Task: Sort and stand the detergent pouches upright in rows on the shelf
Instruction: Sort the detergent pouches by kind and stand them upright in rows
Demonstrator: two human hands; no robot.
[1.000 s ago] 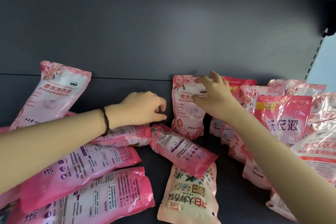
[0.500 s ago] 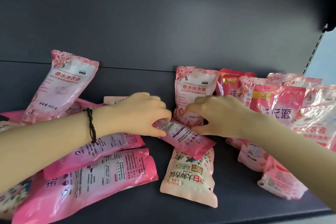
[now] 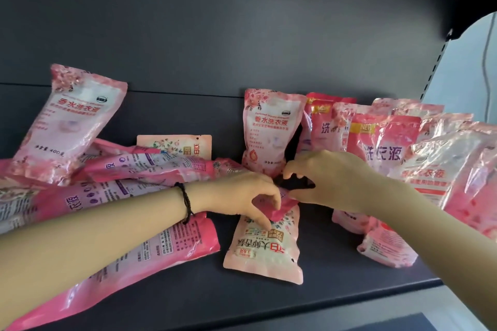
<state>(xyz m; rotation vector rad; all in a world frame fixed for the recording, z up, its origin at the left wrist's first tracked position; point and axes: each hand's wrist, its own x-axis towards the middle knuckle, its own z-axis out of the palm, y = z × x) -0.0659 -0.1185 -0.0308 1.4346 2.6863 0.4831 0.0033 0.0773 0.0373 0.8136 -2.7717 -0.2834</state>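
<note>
Pink plastic is most of what I can see: detergent pouches scattered on a dark grey metal shelf. The step in hand looks like picking one fallen pouch out of the muddle. The left hand, with a dark cord bracelet on its wrist, pinches the end of a pink pouch. That pouch lies across a pale pouch, which is flat near the middle. The right hand comes in from the other side with its fingers curled and its thumb down by the same pouch. I cannot tell whether it has hold.

Just behind them an upright pouch stands against the back panel. To its right stands a crowded row, some of it tilted. On the left a heap lies flat and overlapping, with a leaning pouch propped on it.

Next, I judge, the pinched pouch needs lifting clear, turning base-down and setting beside its like. The soft film will likely sag, so a neighbour should support it. At the right edge a slotted post carries the shelving, with a pale wall beyond.
</note>
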